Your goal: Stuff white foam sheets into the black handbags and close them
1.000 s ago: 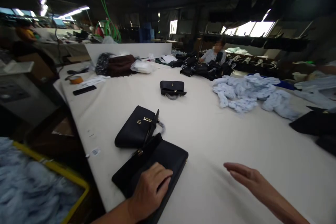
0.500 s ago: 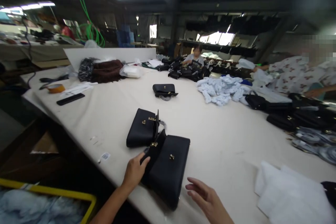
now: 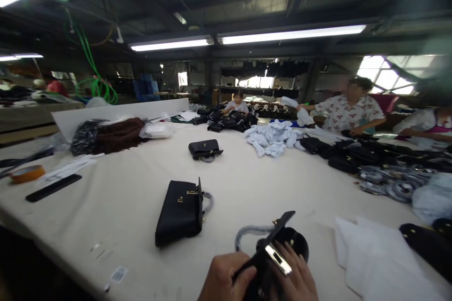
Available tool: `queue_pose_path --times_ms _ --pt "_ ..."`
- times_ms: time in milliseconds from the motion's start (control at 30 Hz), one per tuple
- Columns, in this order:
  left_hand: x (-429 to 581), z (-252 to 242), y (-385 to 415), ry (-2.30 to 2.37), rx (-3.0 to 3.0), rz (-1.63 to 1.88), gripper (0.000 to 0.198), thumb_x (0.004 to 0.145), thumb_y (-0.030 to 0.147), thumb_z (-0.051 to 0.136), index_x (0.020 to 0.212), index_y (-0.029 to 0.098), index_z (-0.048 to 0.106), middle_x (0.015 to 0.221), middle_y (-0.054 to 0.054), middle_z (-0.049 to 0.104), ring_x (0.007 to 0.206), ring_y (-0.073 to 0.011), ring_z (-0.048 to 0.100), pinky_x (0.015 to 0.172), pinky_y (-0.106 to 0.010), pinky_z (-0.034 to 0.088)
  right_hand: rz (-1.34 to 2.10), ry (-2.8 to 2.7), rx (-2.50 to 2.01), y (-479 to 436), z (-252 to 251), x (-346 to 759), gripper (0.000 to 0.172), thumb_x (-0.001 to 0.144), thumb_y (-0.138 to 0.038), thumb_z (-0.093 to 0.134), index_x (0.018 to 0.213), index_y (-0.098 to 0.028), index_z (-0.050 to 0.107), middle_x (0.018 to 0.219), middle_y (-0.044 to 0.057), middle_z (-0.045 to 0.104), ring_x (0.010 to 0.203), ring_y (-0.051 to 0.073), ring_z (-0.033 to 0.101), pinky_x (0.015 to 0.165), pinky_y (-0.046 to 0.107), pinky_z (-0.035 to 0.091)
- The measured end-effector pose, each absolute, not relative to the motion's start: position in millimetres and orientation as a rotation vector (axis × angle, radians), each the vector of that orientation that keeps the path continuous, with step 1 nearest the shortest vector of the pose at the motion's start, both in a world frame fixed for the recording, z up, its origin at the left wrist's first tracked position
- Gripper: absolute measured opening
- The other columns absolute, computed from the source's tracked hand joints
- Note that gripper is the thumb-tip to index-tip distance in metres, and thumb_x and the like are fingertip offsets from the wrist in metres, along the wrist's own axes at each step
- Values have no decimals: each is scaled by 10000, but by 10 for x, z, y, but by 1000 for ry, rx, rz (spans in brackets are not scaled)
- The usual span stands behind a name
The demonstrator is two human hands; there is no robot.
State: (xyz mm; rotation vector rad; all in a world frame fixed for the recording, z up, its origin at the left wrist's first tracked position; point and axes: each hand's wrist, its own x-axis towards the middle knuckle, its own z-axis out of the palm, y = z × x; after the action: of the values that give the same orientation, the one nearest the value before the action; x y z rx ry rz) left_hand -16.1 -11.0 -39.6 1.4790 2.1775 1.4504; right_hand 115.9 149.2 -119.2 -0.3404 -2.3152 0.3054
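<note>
A black handbag [image 3: 263,256] with a gold clasp plate and a plastic-wrapped handle is tilted toward me at the table's near edge, its flap raised. My left hand [image 3: 228,275] grips the flap side, thumb on top. On the other side, my right hand [image 3: 294,275] holds the bag by its opening, fingers behind the gold plate and partly hidden. A second black handbag [image 3: 180,211] lies to the left with its gold lock facing up. Farther back rests a third black handbag [image 3: 204,147].
White sheets [image 3: 381,258] lie at right, near black bag parts. A pale-blue pile [image 3: 273,136] sits farther back. At left are orange tape [image 3: 27,174], a black strip [image 3: 52,188] and brown material [image 3: 120,136]. Co-workers [image 3: 348,108] sit across the table [image 3: 120,216].
The near handbag has been turned and moved right, its opening now toward the far side. My right hand, apart from it before, is now on it. The view has tilted up.
</note>
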Motion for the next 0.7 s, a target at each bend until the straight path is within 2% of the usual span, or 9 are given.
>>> queue_pose_path --times_ms 133,300,333,400,500,567,700 --pt "-338 -332 -73 2243 1261 1424 294 923 396 465 801 198 645 725 -12 647 688 -170 591 645 -271 439 402 -2381 -509 1585 -1076 1484 354 811 -262 566 1148 -284 674 1275 60 622 1192 356 555 999 604 440" --pt "-543 -654 37 2338 1073 1243 238 879 383 542 863 174 656 776 -18 661 760 -193 614 713 -296 482 775 -2340 -686 1506 -890 1684 433 814 -147 493 1227 -219 601 1300 66 597 1219 244 529 1043 471 443" --pt "-540 -720 59 2389 1071 1208 214 863 357 568 934 172 651 828 -31 663 792 -206 618 737 -320 499 798 -2319 -687 1496 -874 1687 438 814 -134 487 1230 -214 596 1305 71 591 1226 241 520 1051 473 431" --pt "-471 -783 94 2558 1175 1184 307 841 279 599 1127 168 596 1013 -84 638 943 -251 605 848 -407 512 808 -2290 -676 1484 -865 1681 437 824 -127 492 1243 -207 586 1317 84 579 1229 242 512 1063 480 409" --pt "-226 -677 133 2748 1512 1218 458 876 150 533 1328 184 467 1299 -149 477 1235 -290 462 1045 -506 415 806 -2274 -658 1481 -882 1671 417 845 -136 511 1247 -216 585 1321 85 573 1223 243 513 1071 474 390" --pt "-4 -547 161 2766 1691 1246 485 895 79 474 1361 210 437 1368 -145 412 1318 -273 393 1106 -490 371 812 -2278 -651 1482 -889 1670 402 858 -161 531 1251 -225 583 1323 84 571 1220 247 515 1065 467 391" --pt "405 -460 195 2592 1901 1322 420 883 19 473 1247 222 523 1356 -123 420 1303 -246 431 1089 -435 431 704 -2319 -648 1468 -804 1672 381 886 -231 545 1267 -239 567 1308 82 580 1173 262 535 987 480 431"
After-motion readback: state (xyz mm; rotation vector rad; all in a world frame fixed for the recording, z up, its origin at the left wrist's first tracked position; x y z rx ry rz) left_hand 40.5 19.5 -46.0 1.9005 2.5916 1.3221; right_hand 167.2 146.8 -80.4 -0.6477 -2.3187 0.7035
